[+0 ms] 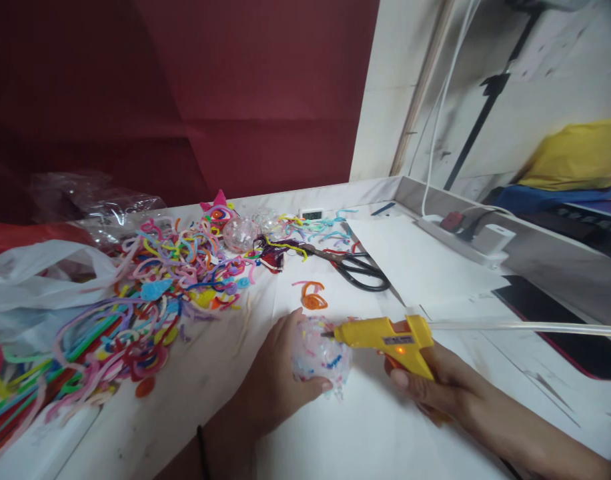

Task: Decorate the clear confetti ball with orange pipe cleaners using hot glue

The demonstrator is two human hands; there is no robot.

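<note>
Surface: a white marbled bench (195, 393), scuffed in places, butted into a corner. A dark red wall (210, 87) is seen behind it and a white wall (535, 67) to the right, with a black stand (485, 113) leaning against it. A yellow cloth (580, 157) is seen far right (over something blue).

Containers: a white plastic bag (40, 280) is slumped at the left edge; its contents cannot be told. A crumpled clear plastic bag (100, 207) lies behind it, contents unreadable.

A loose pile of coloured pipe cleaners (160, 280) is spread over the bench's left half. Two spare clear balls (240, 233) sit at its far edge. An orange pipe-cleaner curl (313, 297) lies alone near centre. Black-handled scissors (358, 270) are laid just beyond it, touching a white paper sheet (425, 263). A power strip (465, 237) with a plug fitted is set by the right wall, and a dark flat device (560, 320) lies in front of it.

A clear ball (319, 357) with coloured bits on it is rested on the bench at front centre, and is wrapped by the left hand (275, 373), fingers closed on it. A yellow glue gun (385, 337) is clamped in the right hand (430, 383), its nozzle touching the ball's upper right side, orange lamp lit. A clear glue stick (525, 328) is seen sticking out of the gun's rear.
</note>
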